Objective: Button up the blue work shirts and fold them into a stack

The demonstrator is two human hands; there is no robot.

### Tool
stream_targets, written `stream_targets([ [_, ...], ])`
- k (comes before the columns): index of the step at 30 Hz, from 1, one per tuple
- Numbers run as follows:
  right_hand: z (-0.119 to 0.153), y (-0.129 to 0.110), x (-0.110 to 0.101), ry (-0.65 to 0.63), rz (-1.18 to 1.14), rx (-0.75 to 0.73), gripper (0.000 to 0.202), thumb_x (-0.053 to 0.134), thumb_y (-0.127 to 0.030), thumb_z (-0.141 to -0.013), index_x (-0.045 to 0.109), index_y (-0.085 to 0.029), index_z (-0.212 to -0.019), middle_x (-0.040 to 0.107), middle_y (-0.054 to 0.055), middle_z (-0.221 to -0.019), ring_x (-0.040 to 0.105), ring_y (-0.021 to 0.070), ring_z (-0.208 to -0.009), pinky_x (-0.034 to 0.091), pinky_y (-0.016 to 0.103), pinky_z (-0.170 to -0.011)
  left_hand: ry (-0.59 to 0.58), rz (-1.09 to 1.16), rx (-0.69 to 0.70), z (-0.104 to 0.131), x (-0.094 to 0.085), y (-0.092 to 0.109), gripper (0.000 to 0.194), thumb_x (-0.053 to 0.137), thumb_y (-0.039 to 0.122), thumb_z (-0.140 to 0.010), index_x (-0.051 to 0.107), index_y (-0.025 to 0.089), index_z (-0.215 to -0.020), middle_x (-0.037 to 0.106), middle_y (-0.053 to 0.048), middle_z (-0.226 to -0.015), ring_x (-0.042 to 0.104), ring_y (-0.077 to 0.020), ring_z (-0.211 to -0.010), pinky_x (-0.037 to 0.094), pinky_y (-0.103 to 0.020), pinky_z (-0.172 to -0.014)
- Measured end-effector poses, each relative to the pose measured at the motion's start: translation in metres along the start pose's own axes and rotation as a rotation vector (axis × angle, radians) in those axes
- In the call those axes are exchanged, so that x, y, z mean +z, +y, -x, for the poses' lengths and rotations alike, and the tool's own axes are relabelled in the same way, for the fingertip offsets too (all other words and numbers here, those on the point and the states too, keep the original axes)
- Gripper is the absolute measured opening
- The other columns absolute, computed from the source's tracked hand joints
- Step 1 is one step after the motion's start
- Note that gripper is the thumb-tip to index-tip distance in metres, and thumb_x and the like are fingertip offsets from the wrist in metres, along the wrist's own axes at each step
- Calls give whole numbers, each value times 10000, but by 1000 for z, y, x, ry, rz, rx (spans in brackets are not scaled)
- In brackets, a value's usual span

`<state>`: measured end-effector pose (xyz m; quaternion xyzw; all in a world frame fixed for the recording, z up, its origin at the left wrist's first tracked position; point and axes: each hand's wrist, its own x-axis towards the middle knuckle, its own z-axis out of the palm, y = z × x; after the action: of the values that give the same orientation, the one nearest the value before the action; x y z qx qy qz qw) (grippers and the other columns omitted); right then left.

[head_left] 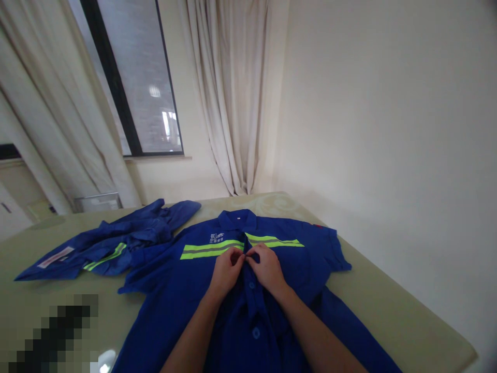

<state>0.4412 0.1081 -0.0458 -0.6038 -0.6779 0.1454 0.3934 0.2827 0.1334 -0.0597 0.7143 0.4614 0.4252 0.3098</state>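
A blue work jacket (186,290) lies front side up across the table, collar at the far end, with yellow-green reflective bands over the chest and a white logo on one side. At its front opening, just below the bands, my left hand (227,269) pinches the edge of the placket. Right beside it, my right hand (267,267) pinches the other side, the fingertips of both hands almost meeting. Whether a button is between the fingers is hidden. Lower on the front, blue buttons (256,332) show.
A second blue garment (143,233), crumpled and with a reflective strip, lies at the left, touching the jacket's sleeve. The table (411,305) has a pale green cover and its right edge runs near the wall. Curtains (233,93) and a window (143,77) are behind. A blurred-out dark patch covers the lower left.
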Motion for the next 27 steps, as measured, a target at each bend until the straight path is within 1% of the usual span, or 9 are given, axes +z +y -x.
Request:
stream_targets([
  [3,-4,5,0,37,-139,16,45,704,-211,-795,748,-214,-803,722,21,-861,646,195,-811,467,284,-766,-15,10,11,0,0,-2,135,569,303,-887,645,191,-882,741,-32,-849,708,-181,-780,531,-280,-726],
  [7,-10,15,5,32,-285,164,68,713,-254,-749,749,-197,-759,716,3,-746,628,190,-728,447,271,-683,-41,-47,23,1,3,0,112,581,218,-872,620,203,-976,728,-8,-841,696,-160,-747,522,-254,-685],
  [10,-15,22,8,-26,-359,231,114,684,-270,-754,760,-185,-762,735,9,-731,657,198,-737,468,268,-677,-55,-154,43,4,5,5,193,580,172,-879,644,231,-1052,714,8,-814,676,-169,-741,499,-269,-702],
  [12,-17,25,8,-66,-371,227,138,667,-272,-765,769,-180,-756,749,16,-734,676,203,-738,485,271,-677,-50,-232,60,6,5,8,198,568,175,-908,659,245,-1069,729,-14,-899,680,-188,-841,492,-294,-784],
  [16,-16,24,6,-77,-355,188,178,612,-248,-810,779,-189,-790,770,34,-801,699,220,-804,514,299,-747,-49,-366,71,8,4,12,159,526,220,-972,682,237,-994,742,-39,-979,681,-212,-955,484,-316,-871],
  [19,-9,19,6,-7,-239,84,300,530,-131,-821,773,-212,-977,769,50,-1034,688,214,-1007,496,324,-934,-36,-461,76,7,4,13,238,472,225,-1003,705,224,-953,739,-53,-974,677,-222,-980,490,-333,-910],
  [21,-3,14,6,8,-96,37,417,479,-65,-813,749,-234,-1082,736,49,-1153,659,199,-1112,465,323,-1010,0,-520,78,7,6,12,294,421,211,-1016,707,205,-1082,717,-100,-1138,643,-255,-1122,474,-387,-996],
  [24,4,1,5,-29,139,104,424,470,-67,-843,730,-244,-1128,707,64,-1207,664,211,-1105,480,331,-973,21,-593,84,11,11,10,385,425,198,-1005,605,174,-1345,593,-156,-1430,528,-302,-1342,399,-484,-1129],
  [27,3,-14,0,-72,311,191,273,506,-196,-919,744,-224,-1051,729,102,-1101,700,244,-987,512,346,-854,-32,-677,91,21,16,8,440,471,213,-989,567,209,-1418,548,-140,-1509,475,-317,-1417,346,-524,-1187],
])
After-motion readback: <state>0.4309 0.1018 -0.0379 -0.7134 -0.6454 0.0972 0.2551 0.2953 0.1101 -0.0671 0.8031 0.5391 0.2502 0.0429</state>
